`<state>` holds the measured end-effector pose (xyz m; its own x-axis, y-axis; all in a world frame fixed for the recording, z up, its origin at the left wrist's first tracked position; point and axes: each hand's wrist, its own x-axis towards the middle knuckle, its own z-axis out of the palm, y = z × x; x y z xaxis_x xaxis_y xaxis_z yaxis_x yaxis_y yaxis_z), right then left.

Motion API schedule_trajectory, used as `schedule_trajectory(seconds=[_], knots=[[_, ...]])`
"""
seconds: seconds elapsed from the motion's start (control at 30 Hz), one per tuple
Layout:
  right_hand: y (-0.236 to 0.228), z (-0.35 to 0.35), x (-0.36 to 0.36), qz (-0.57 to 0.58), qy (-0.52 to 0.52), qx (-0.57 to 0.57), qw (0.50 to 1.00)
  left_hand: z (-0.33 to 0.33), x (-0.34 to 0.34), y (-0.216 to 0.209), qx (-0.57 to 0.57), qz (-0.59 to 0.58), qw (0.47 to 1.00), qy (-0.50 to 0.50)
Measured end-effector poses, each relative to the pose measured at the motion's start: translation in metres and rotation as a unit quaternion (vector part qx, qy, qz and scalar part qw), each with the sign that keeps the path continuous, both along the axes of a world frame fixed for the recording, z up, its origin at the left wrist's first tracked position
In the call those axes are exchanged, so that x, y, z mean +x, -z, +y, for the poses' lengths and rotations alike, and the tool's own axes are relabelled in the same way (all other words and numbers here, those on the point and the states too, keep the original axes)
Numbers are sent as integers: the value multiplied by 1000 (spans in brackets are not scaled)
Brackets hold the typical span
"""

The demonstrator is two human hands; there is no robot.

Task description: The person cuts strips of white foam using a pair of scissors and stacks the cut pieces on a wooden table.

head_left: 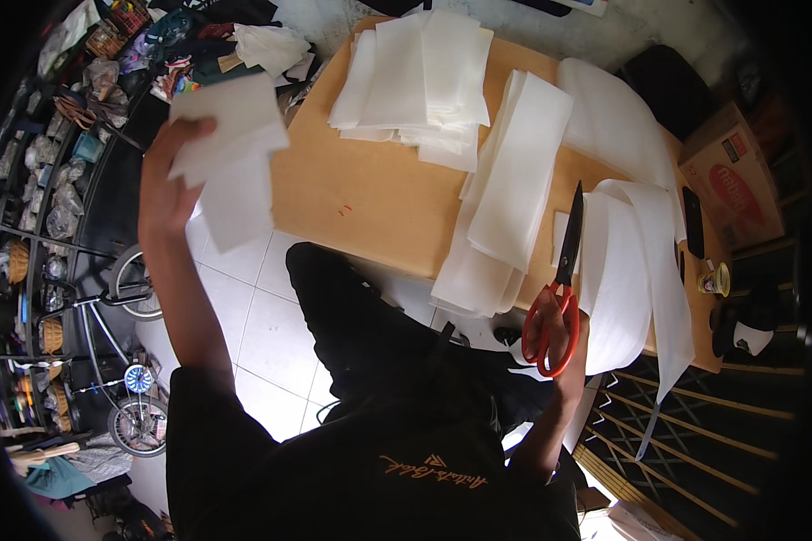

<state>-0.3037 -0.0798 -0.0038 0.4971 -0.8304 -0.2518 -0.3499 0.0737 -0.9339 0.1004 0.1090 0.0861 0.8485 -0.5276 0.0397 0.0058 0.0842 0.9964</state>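
Observation:
My left hand (164, 185) is raised off the table's left side and grips a cut piece of white foam sheet (230, 153), which hangs folded over my fingers. My right hand (559, 335) holds red-handled scissors (564, 270) by the loops, black blades shut and pointing away from me over the table's near edge. The blades lie between a long stack of white foam strips (505, 194) and a wide band of white foam (636, 270) that drapes off the table. A pile of cut foam pieces (419, 81) sits at the far side of the wooden table (361, 198).
A cardboard box (731, 176), a dark phone (693, 221) and a small jar (715, 279) are at the right. A bicycle (122, 361) and cluttered shelves (36, 225) stand left on the white tiled floor. A wooden lattice (695, 433) is at lower right.

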Motion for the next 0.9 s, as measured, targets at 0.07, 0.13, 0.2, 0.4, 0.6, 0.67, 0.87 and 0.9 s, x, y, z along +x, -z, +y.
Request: schedule_trajectory(seconds=[0.07,0.13,0.2,0.4,0.6,0.67,0.87,0.9], knots=[[1,2,0,-18,-14,-3,1000,-46,58,-4,-41,-16,989,139],[2,0,-4,-8,-14,-9,1000,-111,70,-11,-42,-78,971,222],[6,0,-4,9,-19,-3,1000,-149,80,-24,-38,-127,965,227],[13,4,-15,-6,-8,8,1000,-215,80,43,-16,58,967,247],[18,10,-18,11,-20,8,1000,-188,60,101,119,180,936,278],[16,11,-17,21,-24,1,999,-182,60,102,151,154,937,275],[8,4,-12,67,10,6,998,-176,80,94,245,134,891,359],[8,0,-10,96,19,-46,994,-177,78,93,282,126,883,353]])
